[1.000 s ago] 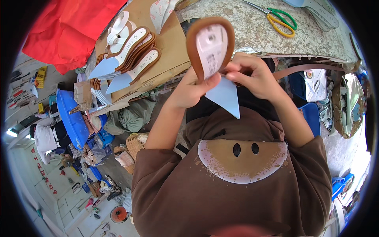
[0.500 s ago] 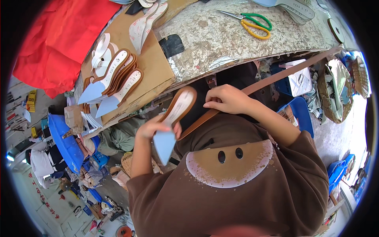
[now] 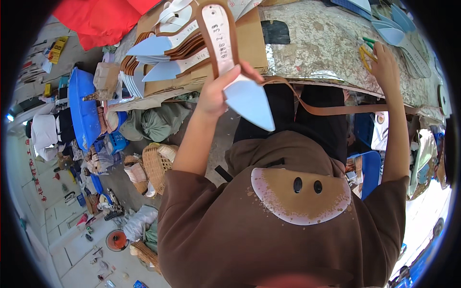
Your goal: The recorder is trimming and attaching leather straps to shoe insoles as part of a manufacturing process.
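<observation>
My left hand (image 3: 214, 92) is closed around a shoe insole (image 3: 250, 102) with a brown edge, a pale heel part and a light blue pointed toe. The insole is held up over the table's front edge, its toe slanting down toward me. A narrow brown strip (image 3: 336, 110) starts at this hand's fingertips, sags over my lap and runs off to the right; its hold there is partly hidden. On the table at the right, my right hand (image 3: 385, 67) grips scissors (image 3: 363, 58) with one yellow and one green handle. Their blades are out of sight.
Stacked insoles (image 3: 185, 41) lie on cardboard (image 3: 252, 36) at the table's left, beside red cloth (image 3: 108, 24). A black patch (image 3: 275, 32) lies mid-table. More insoles (image 3: 408, 48) sit far right. Below stand a blue tub (image 3: 82, 110) and a wicker basket (image 3: 154, 165).
My left hand has risen with the insole toward the table. My right hand has left the strip, reached to the right and taken hold of the scissors. The strip now hangs slack.
</observation>
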Action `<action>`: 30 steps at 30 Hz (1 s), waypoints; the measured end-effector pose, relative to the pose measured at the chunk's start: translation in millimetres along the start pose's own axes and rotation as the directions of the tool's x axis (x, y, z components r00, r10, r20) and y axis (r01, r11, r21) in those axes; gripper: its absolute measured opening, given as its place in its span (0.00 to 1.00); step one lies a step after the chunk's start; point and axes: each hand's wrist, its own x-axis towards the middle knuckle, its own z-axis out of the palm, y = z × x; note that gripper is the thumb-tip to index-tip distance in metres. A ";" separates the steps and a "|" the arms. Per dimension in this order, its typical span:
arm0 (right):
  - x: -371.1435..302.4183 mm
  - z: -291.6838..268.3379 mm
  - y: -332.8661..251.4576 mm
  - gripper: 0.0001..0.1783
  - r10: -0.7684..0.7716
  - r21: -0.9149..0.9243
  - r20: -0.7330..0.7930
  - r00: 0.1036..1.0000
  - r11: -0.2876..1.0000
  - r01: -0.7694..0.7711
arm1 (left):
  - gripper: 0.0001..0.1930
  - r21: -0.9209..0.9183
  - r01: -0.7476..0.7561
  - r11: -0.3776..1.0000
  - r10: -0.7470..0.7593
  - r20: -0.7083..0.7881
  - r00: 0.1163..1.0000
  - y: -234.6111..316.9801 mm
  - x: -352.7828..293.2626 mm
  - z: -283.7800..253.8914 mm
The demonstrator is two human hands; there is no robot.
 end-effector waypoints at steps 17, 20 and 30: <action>-104.0 -50.0 -204.3 0.49 -0.246 0.792 0.578 0.778 0.401 -0.461 | 0.23 0.845 -0.489 -0.217 0.671 0.493 0.554 -22.2 4.7 38.4; -99.5 -47.5 -201.3 0.48 -0.228 0.804 0.545 0.807 0.413 -0.427 | 0.21 0.732 -0.657 -0.178 0.556 0.626 0.547 -24.3 7.3 40.8; -65.6 -58.1 -112.8 0.29 0.027 0.706 0.513 0.858 0.555 -0.439 | 0.09 0.738 -0.416 0.531 0.685 -0.084 0.724 -29.7 2.2 35.7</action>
